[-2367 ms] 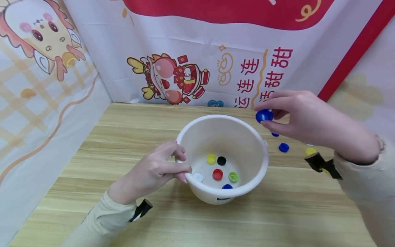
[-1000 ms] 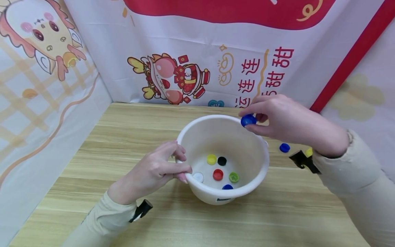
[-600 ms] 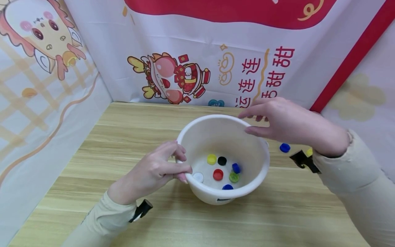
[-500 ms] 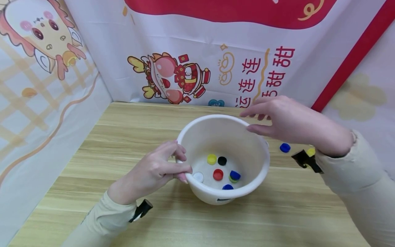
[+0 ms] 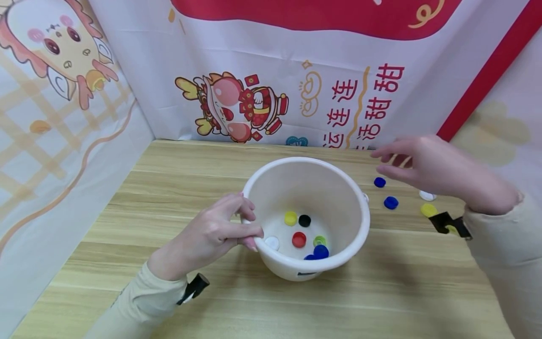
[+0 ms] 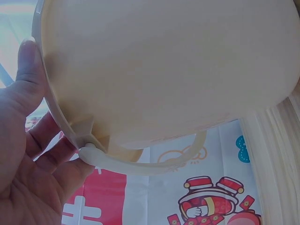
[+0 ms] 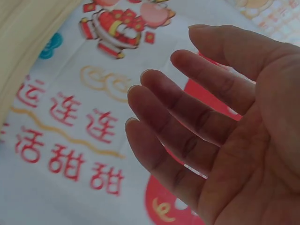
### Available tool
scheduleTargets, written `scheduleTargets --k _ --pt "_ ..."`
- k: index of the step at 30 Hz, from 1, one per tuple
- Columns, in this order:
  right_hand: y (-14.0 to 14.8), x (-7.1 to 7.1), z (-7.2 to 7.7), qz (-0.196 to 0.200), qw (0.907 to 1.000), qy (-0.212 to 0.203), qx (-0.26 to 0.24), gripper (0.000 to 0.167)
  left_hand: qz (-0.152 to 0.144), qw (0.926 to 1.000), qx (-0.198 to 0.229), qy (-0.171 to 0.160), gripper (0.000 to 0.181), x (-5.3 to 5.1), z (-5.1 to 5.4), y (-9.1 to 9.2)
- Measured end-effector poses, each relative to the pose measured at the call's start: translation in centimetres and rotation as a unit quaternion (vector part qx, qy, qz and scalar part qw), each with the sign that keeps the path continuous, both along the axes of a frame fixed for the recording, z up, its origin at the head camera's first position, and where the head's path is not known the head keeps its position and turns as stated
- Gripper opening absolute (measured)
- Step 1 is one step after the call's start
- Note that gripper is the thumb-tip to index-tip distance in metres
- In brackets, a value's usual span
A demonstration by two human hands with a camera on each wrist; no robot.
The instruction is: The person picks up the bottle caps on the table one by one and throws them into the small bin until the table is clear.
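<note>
Right hand (image 5: 436, 165) has shifted rightward, fingers (image 7: 188, 104) parted, empty, seemingly fetching, next requiring a cap (image 5: 379, 182) pinched; left hand (image 5: 213, 231) grips bucket (image 5: 364, 223).

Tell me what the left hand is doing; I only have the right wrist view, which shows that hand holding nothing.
Observer: The left hand grips the rim of a white bucket.
Operator: Is anything inside it?
Observer: Seven caps: two blue, and one each of yellow, black, red, white and green.
Operator: And what lies near the right hand?
Observer: The head view shows loose caps on the table below it, at least two blue, one white and one yellow.
</note>
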State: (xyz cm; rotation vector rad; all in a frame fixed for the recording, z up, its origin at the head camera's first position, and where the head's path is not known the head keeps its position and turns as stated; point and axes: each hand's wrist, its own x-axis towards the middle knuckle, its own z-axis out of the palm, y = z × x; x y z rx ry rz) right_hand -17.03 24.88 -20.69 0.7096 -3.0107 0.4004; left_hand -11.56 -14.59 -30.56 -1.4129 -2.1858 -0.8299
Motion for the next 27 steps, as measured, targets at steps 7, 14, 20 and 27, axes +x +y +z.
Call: scheduleTargets --k 7,14,20,27 --pt "4.4 -2.2 -4.7 -0.047 0.9976 -0.050 0.002 0.036 -0.005 0.9999 0.005 0.008 0.028 -0.2 0.0 0.0" --pt "8.7 -4.7 -11.2 -0.063 0.9933 -0.097 0.011 0.032 -0.012 0.9999 0.007 0.007 0.029 -0.2 -0.1 0.0" --pt "10.5 -6.0 -15.6 -0.073 0.9893 -0.125 -0.016 0.039 -0.011 0.9999 0.006 0.002 0.029 -0.2 -0.1 0.0" --pt "10.6 -6.7 -17.5 -0.093 0.9850 -0.144 -0.015 0.043 -0.010 0.9999 0.006 0.001 0.029 -0.3 -0.1 0.1"
